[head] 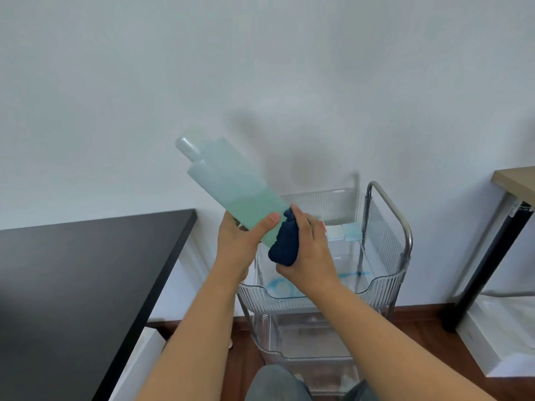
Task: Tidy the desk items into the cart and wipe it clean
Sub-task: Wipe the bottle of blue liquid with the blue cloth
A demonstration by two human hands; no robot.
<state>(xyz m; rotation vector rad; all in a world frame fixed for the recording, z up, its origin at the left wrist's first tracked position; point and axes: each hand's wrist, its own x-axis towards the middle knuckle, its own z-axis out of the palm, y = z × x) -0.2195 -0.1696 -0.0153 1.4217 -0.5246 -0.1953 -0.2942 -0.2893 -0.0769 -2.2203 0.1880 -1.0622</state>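
Nearest the camera, two bare forearms are extended forward above grey-clad knees, over a clear plastic cart with a metal frame. A tall translucent bottle holding green liquid is gripped near its base by the left hand, thumb laid across the front face; the bottle is tilted, cap up and to the left. A dark blue cloth is bunched in the closed right hand and pressed against the bottle's lower end. The step in hand is judged to be wiping the bottle before it is stowed. Next, the bottle would need to be lowered into the top tray, where small pale blue packets lie at the far end and a blue smear is seen through the clear plastic. The black desk at the left appears bare in what is shown of it; a final wipe of it is presumably outstanding.
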